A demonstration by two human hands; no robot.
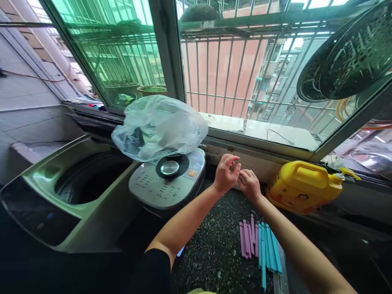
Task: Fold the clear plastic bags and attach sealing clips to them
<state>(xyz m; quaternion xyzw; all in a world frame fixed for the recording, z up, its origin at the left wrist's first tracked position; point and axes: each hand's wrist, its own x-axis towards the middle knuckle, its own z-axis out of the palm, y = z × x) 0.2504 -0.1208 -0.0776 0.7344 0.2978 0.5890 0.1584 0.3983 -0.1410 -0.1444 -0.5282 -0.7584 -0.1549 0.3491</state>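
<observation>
My left hand point(226, 174) is raised over the far part of the dark speckled counter point(214, 245), fingers curled, the index finger reaching out. Against its fingertips my right hand point(250, 185) is closed, its fingers pressed together. Anything pinched where the two hands meet is too small or hidden to make out. Below them on the counter lie several flat purple strips point(248, 239), beside several flat turquoise strips point(269, 249). Each group is laid roughly side by side.
A grey appliance with a round knob point(170, 168) stands to the left, a clear plastic bag point(162, 126) on top. Further left is an open washing machine point(39, 183). A yellow jug point(303, 188) stands at right. Barred windows point(223, 69) rise behind the counter.
</observation>
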